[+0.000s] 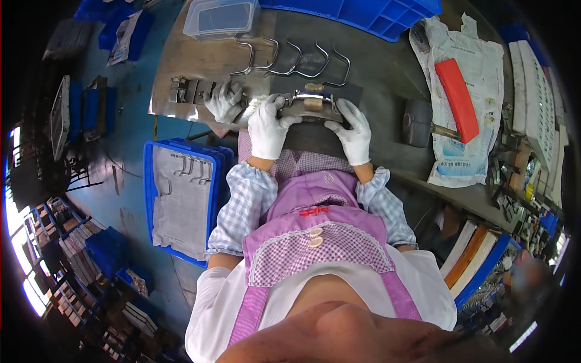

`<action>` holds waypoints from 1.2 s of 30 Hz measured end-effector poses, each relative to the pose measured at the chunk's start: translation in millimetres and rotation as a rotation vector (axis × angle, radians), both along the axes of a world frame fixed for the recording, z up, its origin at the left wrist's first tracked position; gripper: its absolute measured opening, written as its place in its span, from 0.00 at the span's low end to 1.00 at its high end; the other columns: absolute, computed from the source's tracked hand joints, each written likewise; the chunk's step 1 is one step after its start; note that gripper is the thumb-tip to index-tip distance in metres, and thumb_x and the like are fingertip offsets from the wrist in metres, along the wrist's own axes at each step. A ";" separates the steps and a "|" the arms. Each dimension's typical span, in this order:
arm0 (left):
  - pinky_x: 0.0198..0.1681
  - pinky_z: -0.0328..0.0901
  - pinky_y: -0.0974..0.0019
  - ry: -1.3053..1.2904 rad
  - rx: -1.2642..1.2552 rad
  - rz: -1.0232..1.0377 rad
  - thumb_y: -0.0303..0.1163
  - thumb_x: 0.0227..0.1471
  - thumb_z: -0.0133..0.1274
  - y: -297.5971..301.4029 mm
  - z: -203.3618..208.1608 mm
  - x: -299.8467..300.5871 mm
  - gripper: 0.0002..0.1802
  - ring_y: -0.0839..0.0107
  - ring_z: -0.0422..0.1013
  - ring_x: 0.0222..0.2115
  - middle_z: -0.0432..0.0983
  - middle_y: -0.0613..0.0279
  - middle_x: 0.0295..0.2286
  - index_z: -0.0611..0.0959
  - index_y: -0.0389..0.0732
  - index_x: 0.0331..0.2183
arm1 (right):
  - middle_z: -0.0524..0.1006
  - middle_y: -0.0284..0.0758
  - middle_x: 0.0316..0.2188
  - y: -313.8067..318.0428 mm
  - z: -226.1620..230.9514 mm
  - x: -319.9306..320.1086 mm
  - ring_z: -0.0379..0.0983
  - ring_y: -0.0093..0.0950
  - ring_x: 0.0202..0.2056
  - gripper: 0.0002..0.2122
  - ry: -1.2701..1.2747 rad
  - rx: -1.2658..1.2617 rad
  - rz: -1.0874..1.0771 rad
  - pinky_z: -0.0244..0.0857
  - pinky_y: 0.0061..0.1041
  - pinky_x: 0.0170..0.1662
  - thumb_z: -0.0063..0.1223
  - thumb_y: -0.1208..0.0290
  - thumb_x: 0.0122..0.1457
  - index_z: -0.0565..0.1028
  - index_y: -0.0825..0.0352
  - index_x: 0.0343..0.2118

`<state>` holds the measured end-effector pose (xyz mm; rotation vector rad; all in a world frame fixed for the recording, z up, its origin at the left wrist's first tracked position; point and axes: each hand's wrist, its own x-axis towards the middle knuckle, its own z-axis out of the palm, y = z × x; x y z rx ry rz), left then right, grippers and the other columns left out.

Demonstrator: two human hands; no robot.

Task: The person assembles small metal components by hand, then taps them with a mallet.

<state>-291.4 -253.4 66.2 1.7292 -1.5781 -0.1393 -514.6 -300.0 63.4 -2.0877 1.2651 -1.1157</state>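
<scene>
My left hand point(267, 129) and my right hand point(354, 130), both in white gloves, are at the two ends of a shiny curved metal piece point(312, 97). Thumbs and fingers close around its ends from either side. The piece lies over a metal fixture point(313, 105) with tan blocks at the table's near edge; my fingertips partly hide where they touch. Beyond it, several bent chrome rods point(296, 58) lie in a row. Left of my left hand is a greyish glove point(225, 103); whether a hand is inside, I cannot tell.
A metal clamp-like fixture point(190, 91) sits on the table's left. Behind stand a clear plastic box point(221, 19) and a blue divided crate point(363, 17). To the right, a black-headed mallet point(417, 123) and a red object point(457, 100) rest by newspaper point(472, 66). A blue paper-lined bin point(181, 199) is lower left.
</scene>
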 end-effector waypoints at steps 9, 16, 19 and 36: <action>0.46 0.69 0.56 0.141 0.226 0.067 0.49 0.40 0.70 -23.7 28.0 5.4 0.30 0.55 0.76 0.42 0.80 0.54 0.40 0.86 0.39 0.42 | 0.80 0.36 0.48 -9.9 2.8 14.1 0.78 0.28 0.47 0.25 -0.288 0.345 -0.073 0.70 0.25 0.52 0.73 0.67 0.50 0.79 0.67 0.52; 0.43 0.70 0.54 0.209 0.304 0.115 0.56 0.38 0.71 -35.5 30.4 6.9 0.33 0.51 0.77 0.38 0.80 0.49 0.33 0.85 0.35 0.33 | 0.80 0.35 0.45 -13.7 4.3 13.9 0.77 0.25 0.45 0.24 -0.414 0.444 -0.064 0.70 0.24 0.51 0.71 0.68 0.54 0.78 0.69 0.53; 0.43 0.70 0.54 0.222 0.329 0.128 0.57 0.37 0.71 -34.6 29.3 10.2 0.34 0.51 0.77 0.38 0.80 0.48 0.33 0.84 0.36 0.34 | 0.80 0.36 0.45 -14.2 1.2 15.5 0.77 0.25 0.45 0.24 -0.392 0.446 -0.063 0.70 0.25 0.51 0.70 0.67 0.54 0.78 0.68 0.54; 0.56 0.65 0.56 -0.024 0.049 -0.177 0.41 0.48 0.66 -6.7 103.3 1.8 0.24 0.55 0.72 0.51 0.77 0.54 0.50 0.83 0.45 0.47 | 0.82 0.39 0.44 -15.4 76.7 16.5 0.78 0.28 0.42 0.32 -0.036 0.156 0.262 0.71 0.25 0.47 0.59 0.86 0.48 0.73 0.61 0.60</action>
